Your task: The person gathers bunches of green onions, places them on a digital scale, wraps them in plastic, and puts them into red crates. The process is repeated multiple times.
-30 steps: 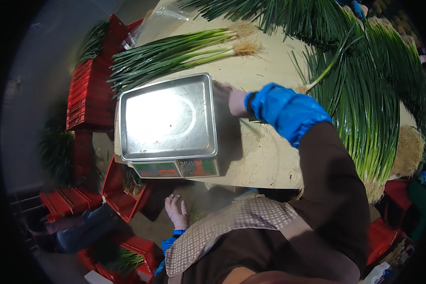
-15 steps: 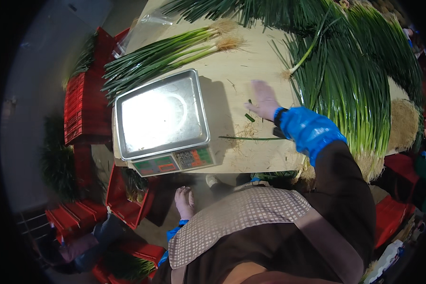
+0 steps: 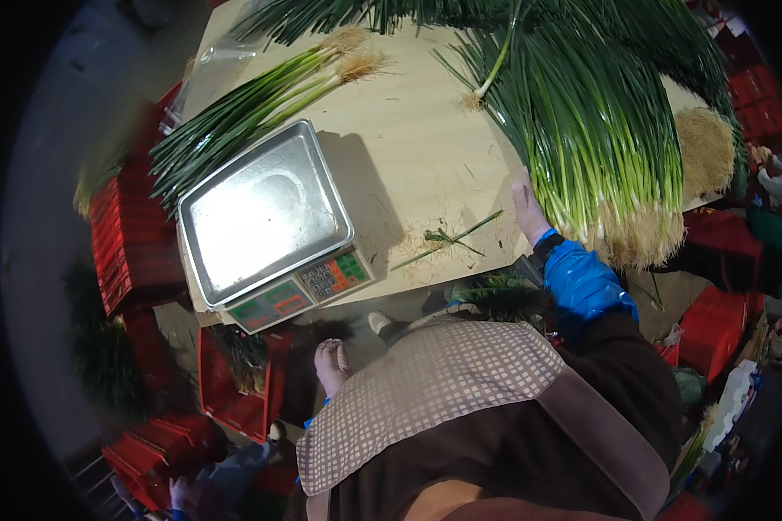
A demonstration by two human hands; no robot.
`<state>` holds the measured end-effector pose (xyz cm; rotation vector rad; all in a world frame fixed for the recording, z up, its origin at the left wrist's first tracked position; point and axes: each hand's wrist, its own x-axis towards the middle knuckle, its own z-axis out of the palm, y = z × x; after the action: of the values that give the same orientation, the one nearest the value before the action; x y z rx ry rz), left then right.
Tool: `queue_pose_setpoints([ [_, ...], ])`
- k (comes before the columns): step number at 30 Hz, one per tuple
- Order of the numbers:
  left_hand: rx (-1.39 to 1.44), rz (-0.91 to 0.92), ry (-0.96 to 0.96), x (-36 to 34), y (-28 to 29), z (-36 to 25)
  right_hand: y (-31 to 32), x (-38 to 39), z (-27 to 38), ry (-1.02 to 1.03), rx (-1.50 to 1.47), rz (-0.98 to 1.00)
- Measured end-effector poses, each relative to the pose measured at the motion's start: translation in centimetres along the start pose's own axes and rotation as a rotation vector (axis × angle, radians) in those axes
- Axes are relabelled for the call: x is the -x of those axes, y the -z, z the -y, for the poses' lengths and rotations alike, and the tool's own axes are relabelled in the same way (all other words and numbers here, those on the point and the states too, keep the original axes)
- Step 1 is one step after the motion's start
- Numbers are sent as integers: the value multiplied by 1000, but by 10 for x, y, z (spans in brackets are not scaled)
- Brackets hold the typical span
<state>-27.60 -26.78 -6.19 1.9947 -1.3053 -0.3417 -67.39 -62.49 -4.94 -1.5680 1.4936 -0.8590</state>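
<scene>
Scallions [image 3: 604, 148] just right of right grip [image 3: 527, 210], outstretched and empty; scraps [image 3: 447, 238] left of it on surface [image 3: 430, 130]. Left grip [image 3: 331, 366] loosely curled, hold unclear, near scale [image 3: 269, 217].

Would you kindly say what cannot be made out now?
In the head view:
Weighing pan: glare washes out part.
Far green onions: partly cut off by the upper edge.
Left sleeve: mostly hidden behind the checked apron.
Under the right hand: covered by the hand itself.
Co-worker's hand, lower left: too dim to tell its grip.
</scene>
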Motion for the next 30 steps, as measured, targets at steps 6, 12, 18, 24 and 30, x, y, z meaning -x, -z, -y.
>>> queue_pose_setpoints([
  [6, 194, 43, 107, -11, 10, 19, -64, 22, 24, 182, 766, -39],
  [12, 366, 31, 215, -13, 26, 35, -126, 2, 81, 415, 445, 297],
  [18, 257, 127, 276, 4, 49, 53, -91, -39, 86, 122, 696, 74],
  [24, 298, 168, 297, 6, 44, 68, -148, 30, 143, 538, 982, 807],
  [30, 220, 228, 290, -1, 45, 61, -123, 39, 125, 504, 676, 697],
])
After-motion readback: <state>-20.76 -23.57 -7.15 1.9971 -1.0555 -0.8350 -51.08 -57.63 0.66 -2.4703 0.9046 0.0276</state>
